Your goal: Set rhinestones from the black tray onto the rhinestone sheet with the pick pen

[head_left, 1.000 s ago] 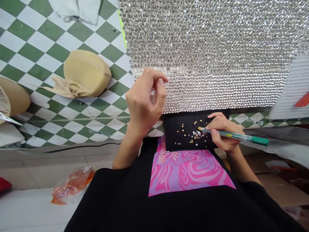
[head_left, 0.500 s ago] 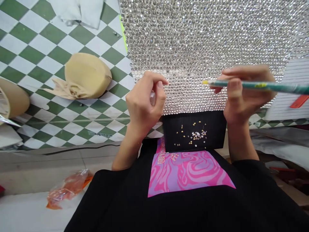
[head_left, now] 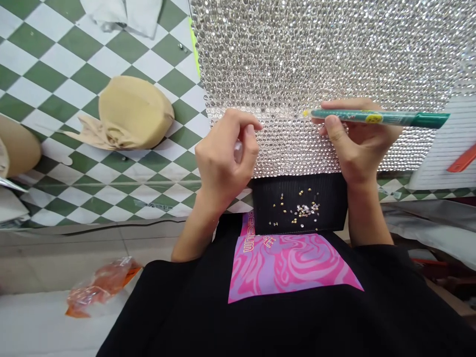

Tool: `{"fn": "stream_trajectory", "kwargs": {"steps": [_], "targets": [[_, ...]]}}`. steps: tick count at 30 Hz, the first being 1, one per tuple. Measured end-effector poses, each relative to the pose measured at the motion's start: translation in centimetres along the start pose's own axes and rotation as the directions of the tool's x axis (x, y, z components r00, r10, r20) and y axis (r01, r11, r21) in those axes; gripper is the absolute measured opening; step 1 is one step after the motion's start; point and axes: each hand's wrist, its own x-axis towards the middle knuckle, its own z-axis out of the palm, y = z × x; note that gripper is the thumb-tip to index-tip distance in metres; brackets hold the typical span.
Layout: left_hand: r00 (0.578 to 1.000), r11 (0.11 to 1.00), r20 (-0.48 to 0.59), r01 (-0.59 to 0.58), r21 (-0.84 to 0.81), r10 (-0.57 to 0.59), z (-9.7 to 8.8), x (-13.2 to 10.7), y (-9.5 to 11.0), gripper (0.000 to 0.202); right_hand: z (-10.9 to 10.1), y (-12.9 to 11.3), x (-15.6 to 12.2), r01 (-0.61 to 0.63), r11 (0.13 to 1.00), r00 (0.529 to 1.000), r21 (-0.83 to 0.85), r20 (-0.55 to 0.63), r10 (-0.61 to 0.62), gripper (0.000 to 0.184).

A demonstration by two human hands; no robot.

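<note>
A big sheet covered in silver rhinestones (head_left: 327,64) fills the upper middle of the view. My right hand (head_left: 357,144) is closed round a green pen-like tool (head_left: 375,118), held level with its yellow tip over the sheet's lower rows. My left hand (head_left: 223,158) is curled at the sheet's lower left edge, pinching something small and clear that I cannot make out. Below both hands a black tray (head_left: 267,198) holds several loose gold and clear stones (head_left: 303,208).
The table has a green-and-white checked cloth (head_left: 55,74). A beige padded form (head_left: 130,114) lies at left, another at the far left edge. White lined paper (head_left: 446,153) and an orange item (head_left: 463,158) lie at right. An orange plastic bag (head_left: 98,287) lies on the floor.
My right hand lifted the green tool from the black tray up to the rhinestone sheet, then moved its tip slightly left. My left hand stayed in place.
</note>
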Motion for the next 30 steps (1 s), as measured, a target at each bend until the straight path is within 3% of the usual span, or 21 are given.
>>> {"fn": "stream_trajectory", "kwargs": {"steps": [5,10,14,19,23,30], "targets": [[0.999,0.998,0.026,0.039,0.04,-0.04,0.0,-0.1,-0.08,0.025,0.1,0.16,0.11,0.077,0.997,0.997,-0.02,0.003,-0.077,0.015],[0.998,0.996,0.039,0.058,-0.067,-0.056,-0.02,-0.16,-0.09,0.024,-0.01,-0.01,0.1,0.1,0.993,0.995,-0.058,0.017,-0.099,0.014],[1.0,0.998,0.017,0.027,-0.054,-0.026,-0.01,-0.13,-0.08,0.022,0.07,0.27,0.1,0.087,0.988,0.996,-0.127,0.034,-0.083,0.015],[0.999,0.998,0.021,0.027,-0.055,-0.026,0.02,-0.14,-0.19,0.022,0.2,0.37,0.07,0.084,0.996,0.996,-0.039,-0.016,-0.085,0.014],[0.999,0.999,0.028,0.025,-0.041,-0.023,0.0,-0.14,-0.18,0.021,0.09,0.15,0.08,0.074,0.995,0.997,-0.067,-0.008,-0.075,0.014],[1.0,0.999,-0.014,-0.021,-0.037,0.02,0.11,-0.07,-0.21,0.018,0.19,0.27,0.12,0.208,0.971,0.978,-0.117,-0.001,-0.21,0.018]]}}
